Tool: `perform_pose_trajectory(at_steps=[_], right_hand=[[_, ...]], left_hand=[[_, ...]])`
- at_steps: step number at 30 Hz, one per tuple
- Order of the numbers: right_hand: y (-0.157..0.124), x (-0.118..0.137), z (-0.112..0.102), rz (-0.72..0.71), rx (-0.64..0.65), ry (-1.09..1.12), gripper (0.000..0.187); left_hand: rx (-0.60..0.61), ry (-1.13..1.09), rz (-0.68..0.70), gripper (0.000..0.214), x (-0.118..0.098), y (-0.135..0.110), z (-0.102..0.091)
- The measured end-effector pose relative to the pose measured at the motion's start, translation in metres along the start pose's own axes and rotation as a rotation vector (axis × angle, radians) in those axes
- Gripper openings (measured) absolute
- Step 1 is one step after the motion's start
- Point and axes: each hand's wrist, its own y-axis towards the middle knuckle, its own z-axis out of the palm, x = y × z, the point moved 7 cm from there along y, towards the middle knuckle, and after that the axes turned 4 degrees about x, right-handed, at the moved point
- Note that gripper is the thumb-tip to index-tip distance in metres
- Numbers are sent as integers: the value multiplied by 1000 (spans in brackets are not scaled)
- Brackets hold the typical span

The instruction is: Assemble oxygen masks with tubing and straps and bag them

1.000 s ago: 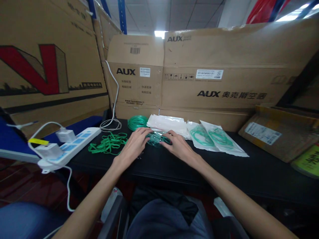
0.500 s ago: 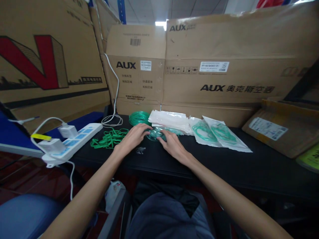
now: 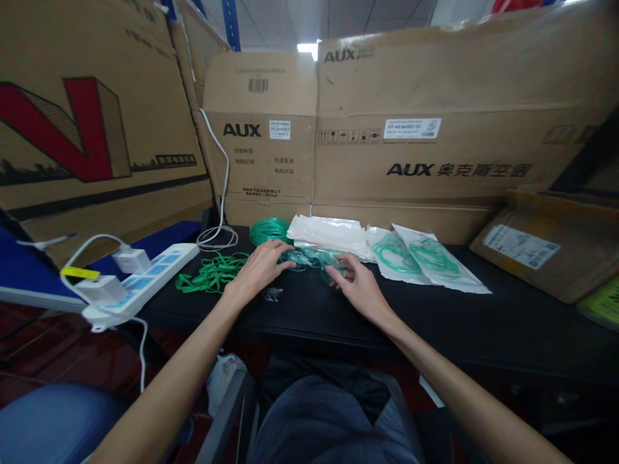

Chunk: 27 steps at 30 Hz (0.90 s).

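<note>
My left hand [image 3: 258,267] curls its fingers and thumb around the left edge of a heap of clear, green-tinted plastic face masks [image 3: 302,259]. At the right side of the heap, my right hand [image 3: 360,283] grips one clear face mask [image 3: 330,269] between thumb and fingers. Some of the masks' outlines blend together. Tangled green straps [image 3: 213,272] lie left of my left hand. Just below it are small clear or metallic pieces [image 3: 273,294]. Behind the hands sit a coil of green tubing [image 3: 269,231] and a stack of white pouches [image 3: 331,232].
Two filled pouches [image 3: 430,256] with green tubing lie on the right of the black table [image 3: 483,328]. A white power strip [image 3: 145,277] with plugged-in chargers is at left. Large cardboard sheets [image 3: 411,84] stand behind; a carton [image 3: 532,245] sits at far right.
My right hand has moved rightward with a face mask, apart from my left hand. The left hand has hardly moved and stays at the heap.
</note>
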Motion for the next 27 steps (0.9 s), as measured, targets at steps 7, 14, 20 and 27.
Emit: perform_pose_trajectory(at_steps=[7, 14, 20, 27], right_hand=[[-39, 3, -11, 125, 44, 309, 38], [-58, 6, -6, 177, 93, 458, 38], [-58, 7, -5, 181, 133, 491, 41], [-58, 9, -3, 163, 175, 504, 41]], left_hand=[[14, -62, -29, 41, -15, -24, -31], [294, -142, -66, 53, -15, -68, -26], [392, -151, -72, 45, -8, -65, -12], [420, -156, -64, 35, -8, -59, -11]])
